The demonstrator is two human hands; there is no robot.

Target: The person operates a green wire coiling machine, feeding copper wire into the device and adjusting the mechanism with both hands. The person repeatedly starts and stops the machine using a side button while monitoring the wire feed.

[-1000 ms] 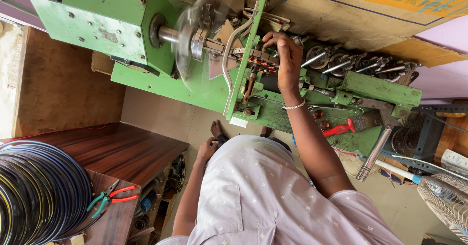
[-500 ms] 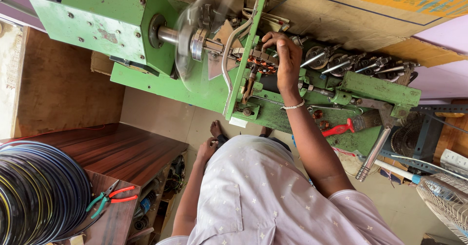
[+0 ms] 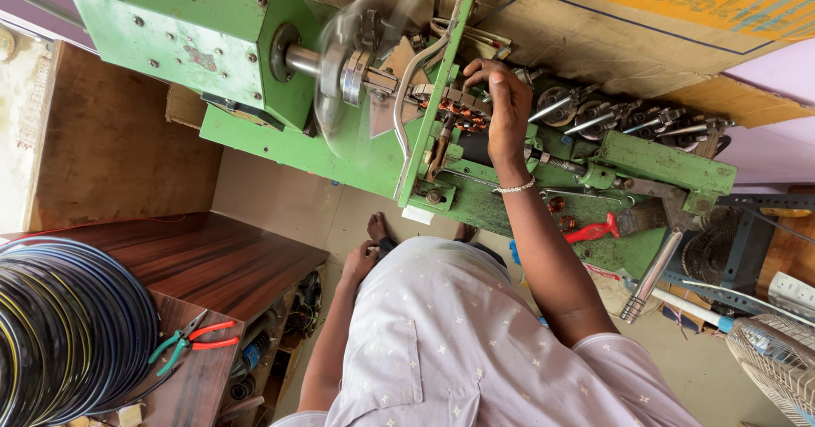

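Note:
A green coil-winding machine (image 3: 255, 62) stands in front of me, and its metal flywheel (image 3: 356, 53) is blurred from spinning. My right hand (image 3: 503, 104), with a thin bracelet at the wrist, reaches over the machine. Its fingers curl around the winding former holding the copper wire coil (image 3: 463, 121), just past the green upright plate (image 3: 433, 113). My left hand (image 3: 361, 261) hangs low beside my light shirt, fingers loose and holding nothing, near my bare foot (image 3: 378, 226).
A row of wire guide rollers (image 3: 611, 117) runs along the machine to the right, with a red-handled tool (image 3: 594, 230) below them. At left a brown wooden bench (image 3: 195, 257) carries a large spool of dark wire (image 3: 68, 325) and red-green pliers (image 3: 191, 342). A fan (image 3: 772, 359) stands bottom right.
The flywheel keeps spinning. Both hands stay where they were.

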